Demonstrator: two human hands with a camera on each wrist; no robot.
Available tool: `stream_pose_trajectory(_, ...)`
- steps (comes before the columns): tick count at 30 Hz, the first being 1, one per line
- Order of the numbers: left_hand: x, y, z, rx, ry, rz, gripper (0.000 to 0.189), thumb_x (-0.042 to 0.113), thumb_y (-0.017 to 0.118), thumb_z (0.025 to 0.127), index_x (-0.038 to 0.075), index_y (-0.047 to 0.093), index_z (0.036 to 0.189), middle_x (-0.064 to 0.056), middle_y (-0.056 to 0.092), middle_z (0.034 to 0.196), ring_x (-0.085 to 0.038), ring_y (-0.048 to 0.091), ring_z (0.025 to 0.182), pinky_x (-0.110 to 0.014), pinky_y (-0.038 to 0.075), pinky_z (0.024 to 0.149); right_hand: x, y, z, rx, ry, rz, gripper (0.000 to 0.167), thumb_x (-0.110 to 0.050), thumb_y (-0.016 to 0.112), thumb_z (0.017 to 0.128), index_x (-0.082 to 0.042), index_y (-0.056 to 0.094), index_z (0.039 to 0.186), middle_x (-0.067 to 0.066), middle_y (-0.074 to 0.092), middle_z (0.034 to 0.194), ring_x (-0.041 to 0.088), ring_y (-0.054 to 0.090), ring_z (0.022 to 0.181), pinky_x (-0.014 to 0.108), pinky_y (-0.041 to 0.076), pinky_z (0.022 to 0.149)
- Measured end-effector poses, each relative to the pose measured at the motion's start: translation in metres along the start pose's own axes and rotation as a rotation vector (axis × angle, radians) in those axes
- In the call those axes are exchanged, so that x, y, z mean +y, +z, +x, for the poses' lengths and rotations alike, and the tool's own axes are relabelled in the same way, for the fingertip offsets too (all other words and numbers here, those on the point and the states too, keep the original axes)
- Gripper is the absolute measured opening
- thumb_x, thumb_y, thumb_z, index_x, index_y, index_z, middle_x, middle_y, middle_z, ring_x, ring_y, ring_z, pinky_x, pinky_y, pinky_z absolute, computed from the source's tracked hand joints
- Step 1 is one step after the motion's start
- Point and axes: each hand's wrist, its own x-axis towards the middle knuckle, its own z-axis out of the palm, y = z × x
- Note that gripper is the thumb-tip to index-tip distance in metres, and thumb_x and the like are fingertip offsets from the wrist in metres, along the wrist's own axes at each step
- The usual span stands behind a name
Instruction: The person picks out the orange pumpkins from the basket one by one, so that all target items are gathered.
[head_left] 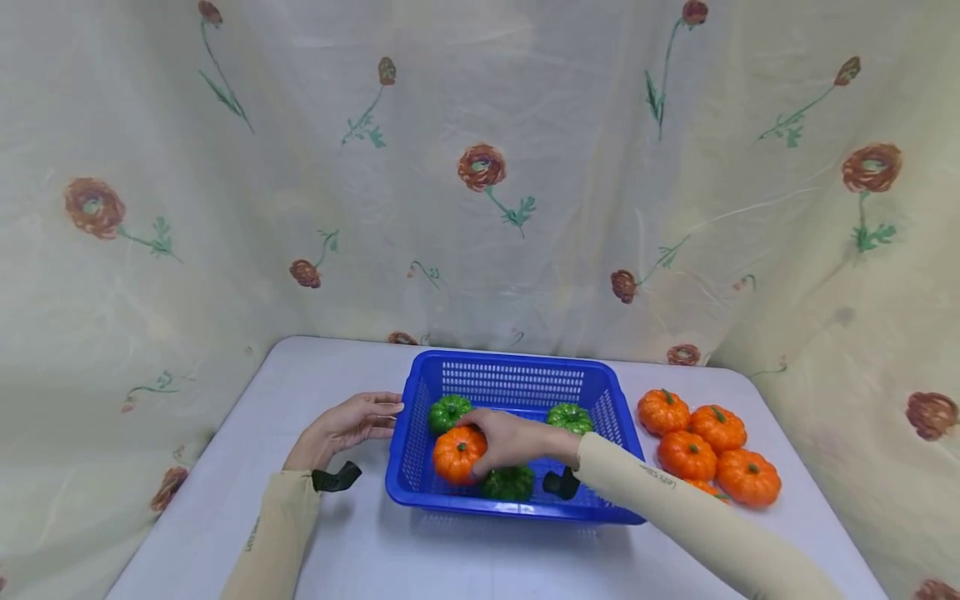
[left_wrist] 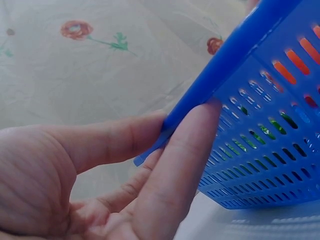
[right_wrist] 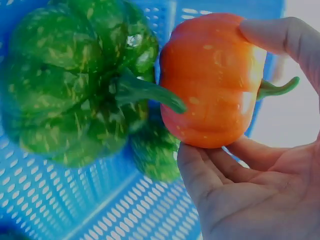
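Observation:
My right hand (head_left: 512, 437) grips a small orange pumpkin (head_left: 459, 455) by its sides, over the left part of a blue plastic basket (head_left: 517, 514). In the right wrist view the thumb and fingers curl round the pumpkin (right_wrist: 212, 80), its green stem pointing toward the palm. Several green pumpkins lie in the basket: one at the back left (head_left: 448, 412), another at the back right (head_left: 570, 417), and a third at the front (head_left: 510, 483). At the basket's left rim (left_wrist: 200, 85), my left hand (head_left: 356, 423) pinches the edge between thumb and fingers.
To the right of the basket, several orange pumpkins (head_left: 686, 455) sit in a cluster on the white table (head_left: 360, 550). A flower-printed curtain (head_left: 555, 275) hangs behind the table and along both sides.

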Motion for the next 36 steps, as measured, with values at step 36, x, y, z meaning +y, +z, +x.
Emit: stream_pose_trajectory(36, 0.002, -0.010, -0.005, 0.022, -0.009, 0.011, 0.051, 0.012, 0.059, 0.096, -0.006, 0.038, 0.139, -0.005, 0.066, 0.104, -0.016, 0.067, 0.092, -0.029, 0.059, 0.081, 0.078, -0.067, -0.217, 0.416, 0.547, 0.109, 0.086, -0.038, 0.071, 0.083, 0.001, 0.028, 0.146, 0.036, 0.037, 0.139, 0.050, 0.046, 0.118, 0.063, 0.049, 0.090)
